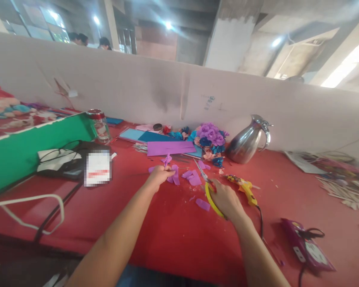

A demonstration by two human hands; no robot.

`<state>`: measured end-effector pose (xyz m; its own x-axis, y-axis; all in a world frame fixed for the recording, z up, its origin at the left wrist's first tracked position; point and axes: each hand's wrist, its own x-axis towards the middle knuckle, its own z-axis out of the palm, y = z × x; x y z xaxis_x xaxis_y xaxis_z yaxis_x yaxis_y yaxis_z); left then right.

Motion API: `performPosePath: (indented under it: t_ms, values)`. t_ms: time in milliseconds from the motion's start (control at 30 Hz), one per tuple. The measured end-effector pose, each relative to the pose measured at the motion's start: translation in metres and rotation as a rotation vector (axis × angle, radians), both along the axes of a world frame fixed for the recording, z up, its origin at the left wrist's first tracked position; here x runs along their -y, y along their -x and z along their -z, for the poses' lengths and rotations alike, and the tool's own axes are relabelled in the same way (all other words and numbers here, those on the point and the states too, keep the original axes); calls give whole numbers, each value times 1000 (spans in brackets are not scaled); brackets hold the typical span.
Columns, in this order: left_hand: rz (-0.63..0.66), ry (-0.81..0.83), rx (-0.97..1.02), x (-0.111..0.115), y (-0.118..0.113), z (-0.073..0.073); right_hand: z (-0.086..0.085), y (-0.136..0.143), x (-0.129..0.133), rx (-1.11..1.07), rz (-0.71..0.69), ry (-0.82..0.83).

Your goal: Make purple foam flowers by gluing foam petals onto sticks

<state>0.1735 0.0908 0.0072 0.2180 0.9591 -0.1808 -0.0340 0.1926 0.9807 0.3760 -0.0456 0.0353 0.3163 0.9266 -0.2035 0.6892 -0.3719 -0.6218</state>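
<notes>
My left hand [160, 176] is closed in a pinch on a small purple paper flower [167, 160], whose petals stick up above the fingers. A thin stem seems to run out leftward from this hand. My right hand [227, 198] is wrapped round a pair of scissors [210, 195] with yellow handles, the blades pointing up and left, away from me. Between the hands lie cut purple paper petals [192, 177]. Another purple piece [203, 204] lies left of the scissor handles. A purple paper sheet [170, 148] lies beyond my left hand.
Behind the scissors stand a bunch of paper flowers [211, 135] and a steel jug [247, 139]. A yellow glue gun [247, 192] with a cord lies right of my right hand, and a purple corded box [308, 247] nearer. At left are a glass jar [101, 129] and a green panel [48, 145].
</notes>
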Motion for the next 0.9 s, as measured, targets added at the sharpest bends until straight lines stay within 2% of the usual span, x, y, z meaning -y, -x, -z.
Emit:
performPosePath:
  t_ms: [67, 100, 233, 333, 433, 533, 633, 700, 767, 900]
  values:
    - [8, -38, 9, 0, -1, 1, -3, -13, 3, 399, 36, 102]
    - [13, -48, 18, 0, -1, 3, -5, -17, 6, 512, 45, 148]
    - [32, -73, -64, -3, -4, 8, -16, -17, 16, 624, 17, 233]
    - [29, -92, -116, -3, -5, 10, -29, -4, 16, 657, 2, 112]
    - [68, -85, -123, 1, -6, 5, -30, 19, 0, 455, -64, -132]
    - [166, -34, -122, 7, -7, -1, -7, 43, -26, 6, -157, -300]
    - [251, -24, -126, 11, -8, -3, 23, 57, -45, -412, -65, -302]
    - [270, -37, -139, 12, -9, -1, 36, 60, -50, -603, 5, -272]
    - [264, -39, -152, 11, -10, 0, 40, 58, -50, -743, 64, -251]
    - [245, -6, -185, 11, -11, -1, 37, 52, -51, -924, 157, -287]
